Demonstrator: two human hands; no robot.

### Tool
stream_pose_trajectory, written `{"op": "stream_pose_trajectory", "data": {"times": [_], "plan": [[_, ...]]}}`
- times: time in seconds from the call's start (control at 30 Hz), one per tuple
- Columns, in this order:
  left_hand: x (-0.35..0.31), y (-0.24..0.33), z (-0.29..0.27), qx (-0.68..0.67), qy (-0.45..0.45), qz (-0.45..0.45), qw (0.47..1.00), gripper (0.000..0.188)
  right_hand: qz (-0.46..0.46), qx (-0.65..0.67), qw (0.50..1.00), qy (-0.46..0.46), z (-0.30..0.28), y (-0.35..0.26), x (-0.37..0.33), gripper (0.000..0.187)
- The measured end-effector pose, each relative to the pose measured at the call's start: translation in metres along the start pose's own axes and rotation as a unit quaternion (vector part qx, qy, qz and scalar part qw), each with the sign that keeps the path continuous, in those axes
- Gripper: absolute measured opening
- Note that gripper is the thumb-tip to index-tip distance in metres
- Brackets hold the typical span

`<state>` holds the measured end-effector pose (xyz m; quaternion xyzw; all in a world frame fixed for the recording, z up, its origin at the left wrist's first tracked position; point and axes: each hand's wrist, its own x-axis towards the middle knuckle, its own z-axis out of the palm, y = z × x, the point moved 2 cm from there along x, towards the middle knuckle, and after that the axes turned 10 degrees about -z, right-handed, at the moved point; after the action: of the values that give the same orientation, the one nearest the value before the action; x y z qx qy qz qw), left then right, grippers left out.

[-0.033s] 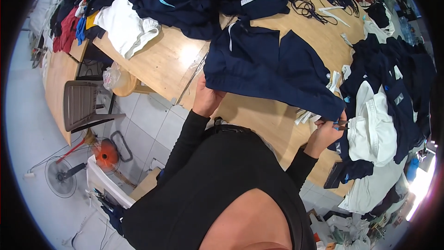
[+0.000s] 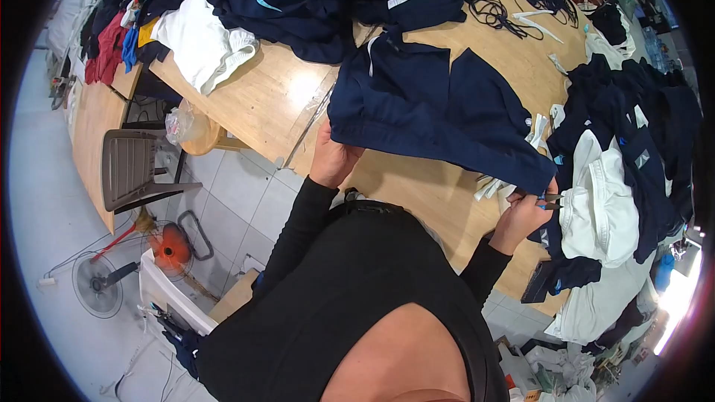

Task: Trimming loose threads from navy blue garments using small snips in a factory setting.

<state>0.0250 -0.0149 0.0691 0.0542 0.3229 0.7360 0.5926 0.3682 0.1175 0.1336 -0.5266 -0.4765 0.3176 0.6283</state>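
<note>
Fingers (image 2: pixel 325 134) holding both near corners, navy garment (image 2: pixel 432 115) spanning between them

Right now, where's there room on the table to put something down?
Bare table shows between the left white garment and the held navy cloth, plus a strip between that cloth and the person. Dark clothes crowd the far side; a heap crowds the right.

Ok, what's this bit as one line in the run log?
Left hand: holding navy garment, left end | right hand: at its right end, holding snips | wooden table: under garment | white cloth: to right
</note>
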Motion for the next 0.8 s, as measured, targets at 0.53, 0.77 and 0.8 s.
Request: {"op": "stream_pose_trajectory", "data": {"times": [0.53,0.77,0.8], "plan": [[-0.003,0.011,0.012,-0.052,-0.092,-0.066,0.992,0.049,-0.048,-0.046,0.985,-0.159,-0.003,-0.005,-0.003,0.034],[0.001,0.016,0.041,-0.092,-0.128,-0.113,0.981,0.054,-0.084,-0.116,0.966,-0.216,0.050,-0.075,-0.027,0.022],[0.001,0.013,0.046,-0.081,-0.126,-0.123,0.981,0.053,-0.099,-0.100,0.958,-0.251,0.060,-0.083,-0.034,0.019]]}}
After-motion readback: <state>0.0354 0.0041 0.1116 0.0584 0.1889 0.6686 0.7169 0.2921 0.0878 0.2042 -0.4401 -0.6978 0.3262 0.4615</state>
